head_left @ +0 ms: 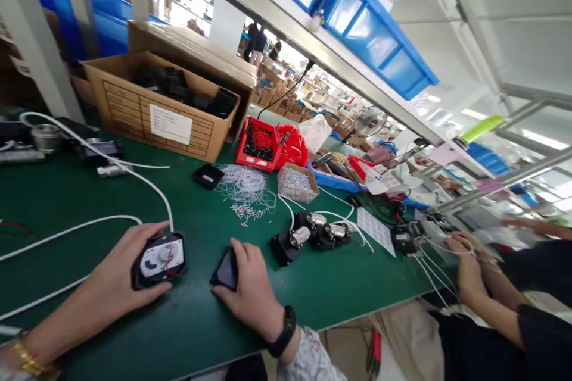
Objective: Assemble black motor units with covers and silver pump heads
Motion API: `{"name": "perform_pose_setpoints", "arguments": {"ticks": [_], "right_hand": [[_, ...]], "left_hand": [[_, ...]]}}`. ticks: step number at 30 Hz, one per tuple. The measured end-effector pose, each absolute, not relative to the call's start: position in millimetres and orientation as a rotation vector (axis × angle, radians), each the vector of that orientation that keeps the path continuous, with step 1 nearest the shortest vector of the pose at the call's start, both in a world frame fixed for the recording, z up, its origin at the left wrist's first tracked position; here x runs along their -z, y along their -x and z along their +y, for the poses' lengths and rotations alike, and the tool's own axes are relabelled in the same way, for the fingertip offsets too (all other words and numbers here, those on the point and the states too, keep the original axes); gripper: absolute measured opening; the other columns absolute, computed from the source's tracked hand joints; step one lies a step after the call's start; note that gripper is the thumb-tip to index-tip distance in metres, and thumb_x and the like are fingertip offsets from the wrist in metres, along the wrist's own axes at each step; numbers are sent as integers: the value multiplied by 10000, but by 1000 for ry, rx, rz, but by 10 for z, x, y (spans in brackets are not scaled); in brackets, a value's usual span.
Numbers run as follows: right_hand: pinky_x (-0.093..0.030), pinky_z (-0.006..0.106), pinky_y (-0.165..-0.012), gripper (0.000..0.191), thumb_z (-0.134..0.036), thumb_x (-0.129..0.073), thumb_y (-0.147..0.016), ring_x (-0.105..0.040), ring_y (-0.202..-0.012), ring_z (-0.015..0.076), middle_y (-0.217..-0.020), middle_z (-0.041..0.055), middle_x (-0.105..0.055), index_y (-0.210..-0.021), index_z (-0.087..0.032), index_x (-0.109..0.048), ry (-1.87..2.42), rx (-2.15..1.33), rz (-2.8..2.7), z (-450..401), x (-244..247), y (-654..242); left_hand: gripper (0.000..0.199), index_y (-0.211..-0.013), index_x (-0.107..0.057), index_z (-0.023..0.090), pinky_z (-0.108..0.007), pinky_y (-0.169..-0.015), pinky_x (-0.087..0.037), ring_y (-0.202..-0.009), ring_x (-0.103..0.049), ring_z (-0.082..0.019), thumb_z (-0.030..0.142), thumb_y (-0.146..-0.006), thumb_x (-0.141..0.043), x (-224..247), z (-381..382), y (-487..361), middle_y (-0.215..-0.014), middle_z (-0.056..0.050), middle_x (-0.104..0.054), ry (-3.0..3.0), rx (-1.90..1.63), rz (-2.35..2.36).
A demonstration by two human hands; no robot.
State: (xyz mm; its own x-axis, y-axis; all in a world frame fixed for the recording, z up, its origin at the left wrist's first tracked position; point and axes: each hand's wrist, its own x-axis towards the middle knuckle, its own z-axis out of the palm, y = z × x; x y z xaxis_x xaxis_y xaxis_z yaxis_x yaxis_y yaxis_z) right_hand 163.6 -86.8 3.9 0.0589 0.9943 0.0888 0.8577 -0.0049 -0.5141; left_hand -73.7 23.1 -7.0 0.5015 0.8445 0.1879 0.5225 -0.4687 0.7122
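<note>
My left hand (120, 268) is wrapped round a black square housing (161, 259), whose open side shows a white round part with thin red wires. A white cable (152, 187) runs from the top of that housing. To its right, my right hand (250, 283) grips a flat black cover (227, 269) at the table surface, apart from the housing. Beyond my right hand, several black housings with silver cylindrical fittings (300, 236) lie together, with white cables leading off them.
Behind stand a cardboard box (134, 104) of black parts, a red bin (255, 143), a small box of screws (297, 181) and a tangle of clear strands (245, 181). Another black cover (208, 176) lies nearby. At the right, a co-worker's hands (465, 247) handle white cables. Blue bins (375, 30) sit overhead.
</note>
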Motion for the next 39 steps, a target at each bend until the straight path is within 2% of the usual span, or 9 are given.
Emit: {"name": "perform_pose_setpoints", "arguments": {"ticks": [4,8,14,18,21,23,26,32,39], "right_hand": [[-305,465,-1072,814,-208,-697,-683,-365,-1243,268,-1333,118,-377,-1363,-202,-250,1696,-488,-1679,-837,-151,-1748],[-357,448,-1035,740,-255,-707,-702,-388,-1212,270,-1292,109,-407,-1324,-224,-307,1365,-448,-1905,-575,-439,-1486],[-320,474,-1062,799,-367,-745,-700,-367,-1214,290,-1285,113,-445,-1356,-195,-323,1124,-476,-2337,-59,-644,-963],[-245,497,-1094,712,-502,-540,-843,-259,-1304,286,-1398,112,-326,-1413,-207,-234,1269,-653,-2120,-91,-515,-1058],[-446,440,-906,616,-568,-398,-888,-491,-1075,250,-1188,137,-477,-1355,-179,-297,1481,-1032,-1540,-296,-366,-1093],[-505,341,-722,608,-614,-460,-843,-559,-856,200,-965,93,-541,-1238,-153,-414,1420,-1424,-1194,-416,-283,-1005],[-485,259,-649,534,-572,-630,-750,-562,-751,148,-877,54,-553,-1048,-140,-525,1216,-1677,-798,-494,-227,-781],[-454,273,-700,434,-345,-735,-627,-562,-778,162,-892,50,-593,-958,-129,-558,1154,-1600,-669,-481,-314,-606],[-437,311,-748,474,-124,-698,-551,-541,-846,198,-938,26,-576,-1002,-178,-563,1406,-1119,-1521,-627,-343,-560]], "left_hand": [[704,-1295,-307,228,-380,-951,-448,-1098,-529,-251,318,-702,-676,-65,129,720,-1230,-73,-479,-2059,-755,1108],[707,-1244,-373,234,-346,-982,-425,-1144,-508,-237,249,-643,-746,-83,145,755,-1248,-62,-485,-1996,-839,1019],[1186,-1413,-112,250,-410,-1049,-364,-1250,-423,-285,392,-508,-866,16,145,831,-1395,-125,-378,-1866,-891,970],[954,-1381,-282,270,-413,-1070,-336,-1260,-400,-282,363,-600,-822,-69,142,846,-1382,-106,-372,-1913,-938,931],[766,-1323,-386,275,-404,-1060,-350,-1235,-419,-255,243,-660,-767,-143,130,833,-1337,-82,-397,-1963,-936,916],[707,-1308,-389,259,-398,-1064,-342,-1237,-411,-240,207,-689,-726,-155,111,822,-1326,-84,-402,-1979,-960,915],[670,-1297,-385,242,-406,-1067,-330,-1240,-399,-247,255,-711,-709,-154,77,830,-1330,-94,-397,-2002,-970,927],[486,-1318,-339,186,-379,-947,-421,-1087,-509,-243,397,-887,-414,-376,98,993,-1189,-101,-513,-1876,-881,915],[551,-1098,-532,231,-340,-908,-426,-1051,-494,-253,614,-714,-634,-483,-42,1303,-1099,-52,-544,-2016,-578,966]]}}
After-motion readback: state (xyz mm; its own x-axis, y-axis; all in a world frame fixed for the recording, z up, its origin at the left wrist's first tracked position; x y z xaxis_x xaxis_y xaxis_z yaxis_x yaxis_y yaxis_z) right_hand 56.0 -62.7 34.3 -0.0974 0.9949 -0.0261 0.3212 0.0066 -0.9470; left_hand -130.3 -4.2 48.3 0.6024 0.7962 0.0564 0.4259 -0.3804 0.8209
